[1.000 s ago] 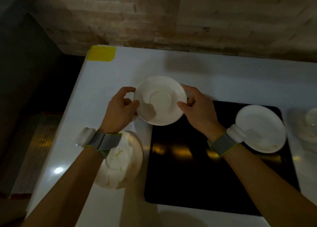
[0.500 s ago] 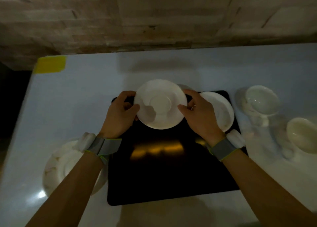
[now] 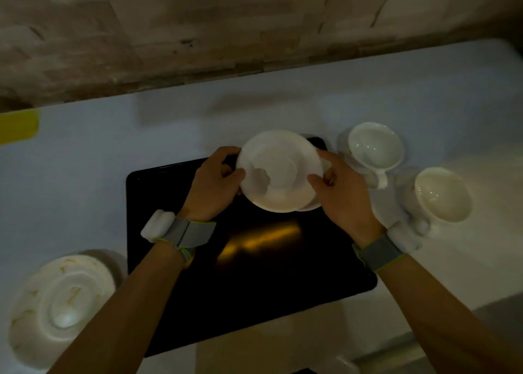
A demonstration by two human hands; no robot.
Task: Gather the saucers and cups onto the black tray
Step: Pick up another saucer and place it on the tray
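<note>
I hold a white saucer (image 3: 278, 170) by its rim, my left hand (image 3: 216, 187) on its left edge and my right hand (image 3: 343, 196) on its right. It hovers over the far right corner of the black tray (image 3: 249, 283). Under it another white saucer (image 3: 312, 205) lies on the tray, with only a sliver of its rim showing. Two white cups stand on the table right of the tray: a far one (image 3: 375, 148) and a nearer one (image 3: 443, 194). A stack of white saucers (image 3: 60, 305) sits left of the tray near the front.
The white table (image 3: 85, 175) runs back to a stone-tile wall (image 3: 198, 34). A yellow tape patch (image 3: 18, 124) marks its far left corner. A pale reflection lies on the table in front of the tray.
The view has swung right. My hands carried the saucer rightward over the tray, so it now covers the saucer lying there. Both cups have come fully into view.
</note>
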